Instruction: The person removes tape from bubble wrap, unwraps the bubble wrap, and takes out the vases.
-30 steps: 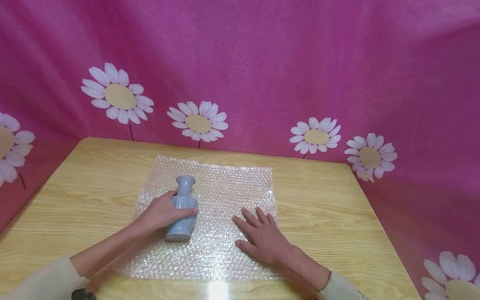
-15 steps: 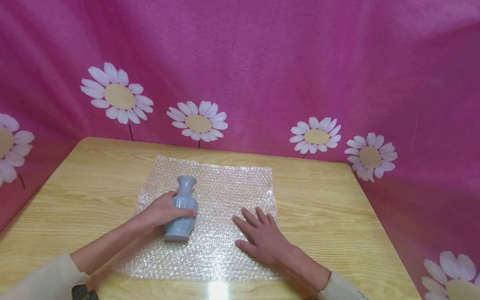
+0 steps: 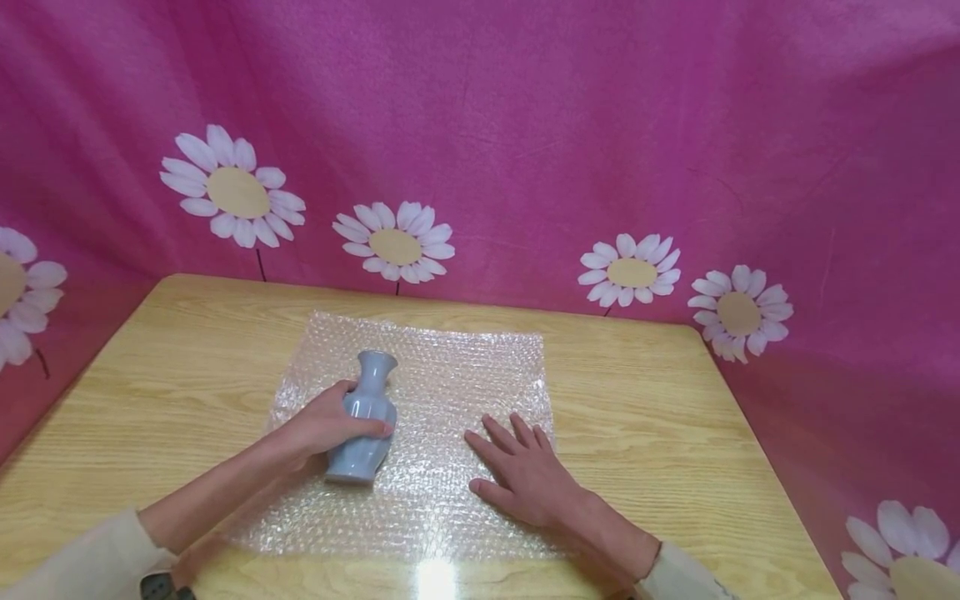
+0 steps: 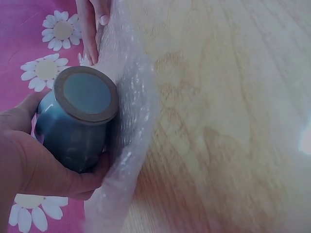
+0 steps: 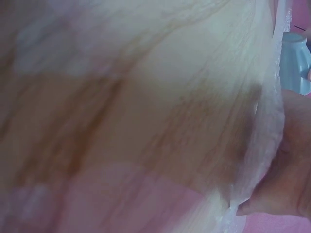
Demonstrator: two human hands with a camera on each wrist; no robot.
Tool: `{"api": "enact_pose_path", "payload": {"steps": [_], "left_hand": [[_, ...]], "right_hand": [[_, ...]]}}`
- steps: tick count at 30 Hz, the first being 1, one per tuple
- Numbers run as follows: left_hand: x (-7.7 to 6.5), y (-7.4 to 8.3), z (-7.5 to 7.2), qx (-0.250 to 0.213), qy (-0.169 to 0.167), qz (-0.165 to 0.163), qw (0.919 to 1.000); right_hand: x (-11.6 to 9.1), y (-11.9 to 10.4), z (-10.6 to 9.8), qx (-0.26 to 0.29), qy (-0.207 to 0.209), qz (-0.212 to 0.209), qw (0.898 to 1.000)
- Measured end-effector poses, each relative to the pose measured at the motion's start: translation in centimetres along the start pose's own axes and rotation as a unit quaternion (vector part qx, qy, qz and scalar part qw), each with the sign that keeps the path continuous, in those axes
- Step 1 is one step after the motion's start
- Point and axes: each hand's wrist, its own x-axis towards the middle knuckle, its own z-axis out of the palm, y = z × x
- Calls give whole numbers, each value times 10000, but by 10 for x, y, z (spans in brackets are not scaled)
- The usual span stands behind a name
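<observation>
A grey-blue vase (image 3: 363, 454) with a narrow neck and flared mouth lies on its side on a sheet of bubble wrap (image 3: 442, 375), mouth toward the far side. My left hand (image 3: 330, 423) grips its body, thumb across the near face and fingers around the other side. In the left wrist view the round base of the vase (image 4: 87, 93) faces the camera. My right hand (image 3: 525, 479) rests on the right part of the bubble wrap with fingers spread. The right wrist view catches the vase (image 5: 294, 63) at its right edge.
The bubble wrap lies flat on a light wooden table (image 3: 637, 400). A magenta cloth (image 3: 510, 125) printed with white daisies hangs behind and at both sides of the table. A bright light reflection falls near the front edge.
The vase has turned slightly in my left hand: its mouth has shifted a little right and its base a little left. The right hand stays in place.
</observation>
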Motion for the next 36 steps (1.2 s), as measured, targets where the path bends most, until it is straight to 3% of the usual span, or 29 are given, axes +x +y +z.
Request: {"api": "enact_pose_path", "payload": {"steps": [6, 13, 19, 27, 36], "left_hand": [[-4, 0, 0, 109, 20, 90, 9999], [-8, -1, -2, 809, 158, 526, 9952], [-14, 0, -3, 1205, 164, 507, 9913], [-23, -2, -1, 796, -21, 832, 9933], [-30, 1, 1, 903, -3, 983, 9911]], "right_hand": [[0, 0, 0, 4, 53, -64, 10000], [0, 1, -1, 3, 19, -24, 10000], [0, -1, -1, 8, -16, 10, 10000], [0, -1, -2, -3, -12, 18, 10000], [0, 0, -1, -12, 3, -1, 10000]]}}
